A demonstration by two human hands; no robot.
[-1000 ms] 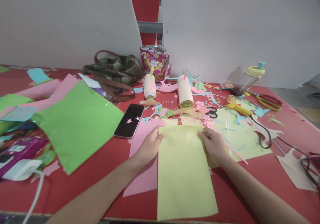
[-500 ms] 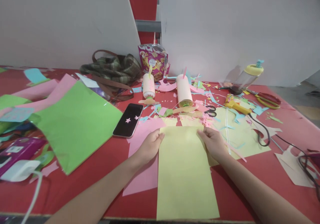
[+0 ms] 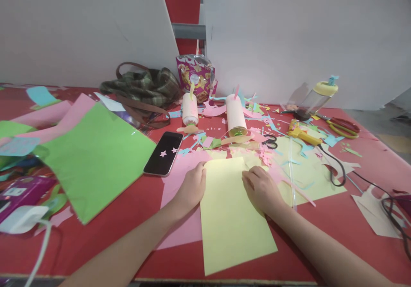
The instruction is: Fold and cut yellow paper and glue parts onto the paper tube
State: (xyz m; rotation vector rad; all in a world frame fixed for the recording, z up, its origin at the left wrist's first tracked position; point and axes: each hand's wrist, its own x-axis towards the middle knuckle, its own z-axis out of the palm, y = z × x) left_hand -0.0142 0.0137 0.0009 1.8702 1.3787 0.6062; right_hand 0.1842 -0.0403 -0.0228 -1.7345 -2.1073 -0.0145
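A pale yellow sheet of paper (image 3: 234, 218) lies in front of me, its near edge slanting up to the right. My left hand (image 3: 192, 186) grips its far left corner, the thumb hidden behind the fingers. On the right edge near the far corner, my right hand (image 3: 261, 188) has its fingers curled together over the paper. Under the left side of the sheet a pink sheet (image 3: 180, 231) shows. Beyond my left hand lies a smartphone (image 3: 163, 153) with small pink paper stars on its dark screen. Small black-handled scissors (image 3: 270, 141) rest past my right hand.
Two white paper-wrapped bottles (image 3: 236, 115) lie among paper scraps. A yellow glue gun (image 3: 305, 134), larger scissors (image 3: 342, 126) and a clear tumbler (image 3: 316, 101) are at right. Left are a big green sheet (image 3: 99, 163) and a white charger (image 3: 24, 219). Behind stand a snack bag (image 3: 195, 77) and plaid bag (image 3: 141, 86).
The yellow sheet's near edge has lifted and turned, its right corner now further away. My right hand has moved left and curled over the sheet's edge. The left hand keeps its corner.
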